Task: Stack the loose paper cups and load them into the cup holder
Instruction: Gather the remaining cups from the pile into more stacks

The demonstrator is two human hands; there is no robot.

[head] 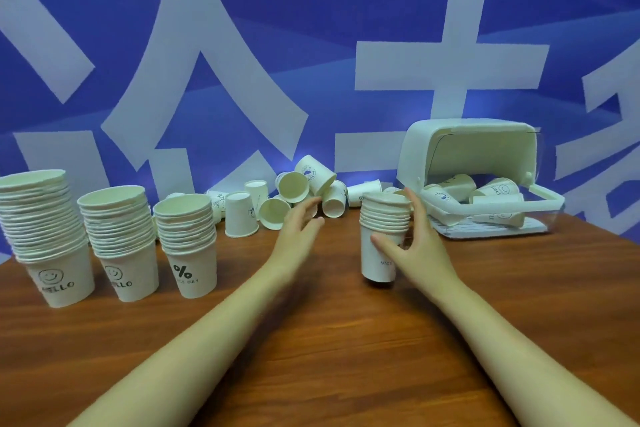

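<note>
Right hand (pixel 420 246) around short cup stack (pixel 382 239)

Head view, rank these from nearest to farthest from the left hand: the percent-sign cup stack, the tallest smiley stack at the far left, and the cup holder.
From the left hand:
1. Percent-sign cup stack, to its left, nearest of the three stacks.
2. Cup holder, off to the right, tipped with loose cups inside.
3. Tallest smiley stack, at the table's far left.

Both forearms are bare from the bottom edge of the view up to the wrists, with no sleeve showing. The left hand (pixel 300 218) and right hand (pixel 414 243) are bare too, fingernails short and plain.
</note>
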